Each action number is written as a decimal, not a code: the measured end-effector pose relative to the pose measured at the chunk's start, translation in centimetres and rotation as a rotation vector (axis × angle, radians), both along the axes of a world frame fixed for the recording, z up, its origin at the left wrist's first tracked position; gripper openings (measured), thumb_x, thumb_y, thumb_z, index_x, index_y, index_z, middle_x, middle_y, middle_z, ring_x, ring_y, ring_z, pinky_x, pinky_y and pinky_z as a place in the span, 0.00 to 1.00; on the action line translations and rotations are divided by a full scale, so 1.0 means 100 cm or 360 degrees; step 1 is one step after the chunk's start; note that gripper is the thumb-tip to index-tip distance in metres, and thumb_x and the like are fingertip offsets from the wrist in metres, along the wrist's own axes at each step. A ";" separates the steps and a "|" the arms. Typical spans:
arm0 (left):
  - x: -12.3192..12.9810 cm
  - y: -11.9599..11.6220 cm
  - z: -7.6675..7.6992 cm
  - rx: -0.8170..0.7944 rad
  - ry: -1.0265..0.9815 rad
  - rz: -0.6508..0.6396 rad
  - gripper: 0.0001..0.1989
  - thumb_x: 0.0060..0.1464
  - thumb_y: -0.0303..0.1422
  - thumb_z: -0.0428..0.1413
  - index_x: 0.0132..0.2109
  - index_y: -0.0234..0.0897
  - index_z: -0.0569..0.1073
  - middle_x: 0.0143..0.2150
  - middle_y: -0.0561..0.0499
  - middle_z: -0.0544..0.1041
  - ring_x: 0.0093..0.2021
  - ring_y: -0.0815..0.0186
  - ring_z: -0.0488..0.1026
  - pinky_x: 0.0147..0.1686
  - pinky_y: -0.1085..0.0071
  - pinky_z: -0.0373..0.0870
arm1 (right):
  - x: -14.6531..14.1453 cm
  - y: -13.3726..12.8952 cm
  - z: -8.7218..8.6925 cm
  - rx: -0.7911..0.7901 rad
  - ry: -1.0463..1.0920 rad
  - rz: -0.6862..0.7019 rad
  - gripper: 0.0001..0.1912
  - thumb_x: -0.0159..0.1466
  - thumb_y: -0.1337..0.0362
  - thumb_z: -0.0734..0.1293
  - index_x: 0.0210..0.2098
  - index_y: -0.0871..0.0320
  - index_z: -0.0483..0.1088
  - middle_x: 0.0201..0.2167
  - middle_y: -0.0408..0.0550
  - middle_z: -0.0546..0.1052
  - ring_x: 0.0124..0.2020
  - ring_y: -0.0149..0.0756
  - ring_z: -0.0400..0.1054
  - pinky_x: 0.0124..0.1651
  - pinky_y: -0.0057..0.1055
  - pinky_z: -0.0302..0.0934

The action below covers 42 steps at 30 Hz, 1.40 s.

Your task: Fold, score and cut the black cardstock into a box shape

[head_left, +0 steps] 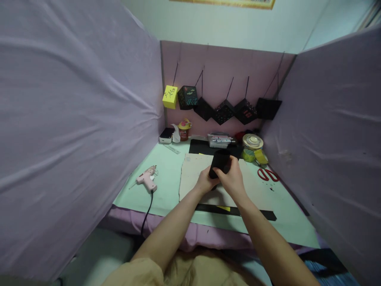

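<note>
Both hands hold a black box-like piece (219, 162), seemingly of folded card, above a pale board (193, 178) on the table. My left hand (206, 180) grips it low on its left side. My right hand (233, 174) is closed on its right side, thumb across the near face. The fingers behind the piece are hidden. Under the board's near edge lies a long black strip (256, 213) with a bit of yellow showing. Black sheets (198, 147) lie beyond the board.
A pink glue gun (147, 178) with a cord lies left; red-handled scissors (268, 174) lie right. At the back stand a tray of pens (220, 140), a ribbon roll (253, 141) and a cup (184, 131). Several decorated boxes (224, 112) hang above. Fabric walls (89, 119) enclose both sides.
</note>
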State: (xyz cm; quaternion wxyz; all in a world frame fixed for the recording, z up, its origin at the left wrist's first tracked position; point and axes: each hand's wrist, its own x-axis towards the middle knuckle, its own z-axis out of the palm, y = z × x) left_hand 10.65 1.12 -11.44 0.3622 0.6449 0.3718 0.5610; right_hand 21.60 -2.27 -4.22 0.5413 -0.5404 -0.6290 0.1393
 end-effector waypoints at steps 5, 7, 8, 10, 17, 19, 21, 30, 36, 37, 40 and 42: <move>0.001 0.002 0.000 -0.0052 -0.0063 -0.0165 0.20 0.43 0.34 0.65 0.44 0.31 0.75 0.38 0.49 0.79 0.37 0.62 0.73 0.39 0.70 0.69 | 0.001 0.000 -0.001 0.0014 -0.0015 0.0017 0.25 0.53 0.62 0.68 0.49 0.56 0.61 0.44 0.53 0.72 0.46 0.47 0.69 0.50 0.46 0.63; 0.001 0.003 -0.001 -0.0063 -0.0042 -0.0152 0.19 0.43 0.33 0.65 0.44 0.31 0.75 0.38 0.49 0.79 0.37 0.63 0.73 0.38 0.70 0.69 | 0.001 -0.001 -0.001 0.0012 -0.0008 0.0020 0.25 0.53 0.62 0.69 0.49 0.57 0.61 0.45 0.53 0.72 0.46 0.47 0.69 0.50 0.46 0.63; 0.001 0.003 -0.002 -0.0067 -0.0029 -0.0132 0.18 0.43 0.33 0.65 0.43 0.30 0.75 0.37 0.49 0.79 0.36 0.63 0.73 0.37 0.71 0.69 | 0.001 -0.002 -0.001 0.0011 0.0001 0.0023 0.26 0.53 0.62 0.69 0.50 0.57 0.60 0.45 0.54 0.73 0.47 0.47 0.69 0.51 0.46 0.63; 0.002 0.003 -0.003 -0.0066 -0.0018 -0.0090 0.15 0.44 0.32 0.63 0.41 0.30 0.76 0.35 0.50 0.79 0.34 0.64 0.73 0.36 0.71 0.69 | 0.000 -0.004 -0.001 0.0007 0.0016 0.0033 0.27 0.53 0.62 0.69 0.51 0.57 0.60 0.46 0.54 0.72 0.48 0.47 0.68 0.51 0.46 0.63; 0.004 0.001 -0.002 -0.0056 -0.0019 -0.0058 0.11 0.47 0.31 0.61 0.39 0.30 0.76 0.34 0.50 0.79 0.34 0.65 0.72 0.35 0.72 0.69 | 0.006 -0.010 -0.001 0.0104 -0.0132 0.0028 0.25 0.54 0.63 0.68 0.51 0.57 0.62 0.46 0.55 0.68 0.48 0.47 0.67 0.51 0.46 0.65; 0.004 0.000 -0.001 -0.0055 -0.0011 -0.0052 0.11 0.47 0.30 0.61 0.39 0.31 0.76 0.35 0.50 0.79 0.34 0.65 0.73 0.36 0.72 0.69 | 0.008 -0.011 -0.001 0.0135 -0.0140 0.0023 0.23 0.55 0.63 0.68 0.50 0.57 0.63 0.45 0.54 0.68 0.48 0.47 0.67 0.50 0.47 0.65; 0.004 -0.001 0.000 -0.0057 -0.0001 -0.0045 0.11 0.47 0.30 0.62 0.39 0.31 0.76 0.35 0.50 0.79 0.34 0.65 0.73 0.35 0.72 0.69 | 0.008 -0.010 -0.002 0.0151 -0.0106 0.0050 0.23 0.55 0.63 0.67 0.50 0.57 0.62 0.45 0.54 0.68 0.48 0.46 0.67 0.52 0.48 0.64; 0.003 -0.003 0.003 -0.0035 0.0046 -0.0009 0.10 0.48 0.31 0.61 0.38 0.31 0.76 0.34 0.50 0.78 0.34 0.65 0.72 0.34 0.73 0.68 | 0.008 -0.008 -0.012 0.0159 0.0012 0.0130 0.25 0.55 0.64 0.68 0.51 0.57 0.61 0.47 0.53 0.69 0.49 0.44 0.66 0.53 0.45 0.64; 0.006 -0.006 0.004 -0.0008 0.0093 0.0025 0.09 0.48 0.29 0.59 0.39 0.32 0.75 0.34 0.51 0.78 0.33 0.65 0.72 0.35 0.72 0.68 | 0.009 -0.010 -0.013 0.0141 0.0085 0.0104 0.24 0.55 0.63 0.69 0.51 0.57 0.62 0.46 0.52 0.69 0.48 0.43 0.67 0.51 0.43 0.65; 0.006 -0.007 0.005 0.0002 0.0107 0.0033 0.10 0.47 0.28 0.60 0.40 0.32 0.75 0.35 0.51 0.78 0.34 0.65 0.72 0.35 0.72 0.68 | 0.010 -0.010 -0.013 0.0133 0.0096 0.0092 0.25 0.55 0.63 0.70 0.51 0.56 0.62 0.46 0.52 0.70 0.48 0.43 0.67 0.51 0.44 0.65; 0.005 -0.009 0.008 0.0032 0.0155 0.0029 0.12 0.46 0.29 0.61 0.41 0.33 0.75 0.35 0.51 0.78 0.35 0.64 0.72 0.35 0.72 0.68 | 0.011 -0.010 -0.013 0.0126 0.0087 0.0039 0.26 0.54 0.62 0.71 0.50 0.56 0.63 0.46 0.52 0.71 0.47 0.44 0.67 0.51 0.45 0.64; 0.004 -0.009 0.008 0.0027 0.0184 -0.0003 0.12 0.46 0.31 0.62 0.40 0.32 0.75 0.34 0.51 0.78 0.34 0.65 0.72 0.35 0.72 0.68 | 0.011 -0.011 -0.013 0.0132 0.0067 0.0020 0.26 0.54 0.61 0.71 0.50 0.57 0.63 0.46 0.52 0.71 0.48 0.44 0.67 0.52 0.46 0.64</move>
